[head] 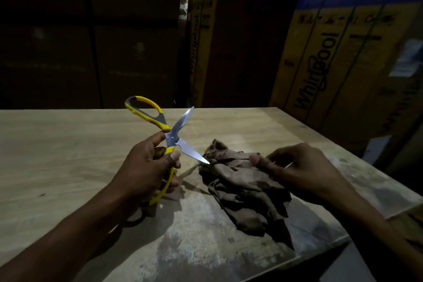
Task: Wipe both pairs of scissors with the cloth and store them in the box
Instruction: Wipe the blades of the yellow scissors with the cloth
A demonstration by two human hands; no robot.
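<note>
I see tall cardboard cartons [338, 52] stacked behind the wooden table [68, 144], which I take as my landmark. On the table's right half lies the crumpled brown cloth [240, 188], bunched in folds near the table's front right edge. My right hand [299, 167] rests on the cloth's far right side, thumb and fingers pinching a fold of it. Left of the cloth, above the table's middle, my left hand [146, 167] grips the lower yellow handle of the scissors [174, 139]. The scissors are spread wide open: one handle loop sticks up toward the table's far edge, one blade points up and away, and the other blade's tip reaches the cloth's left edge.
</note>
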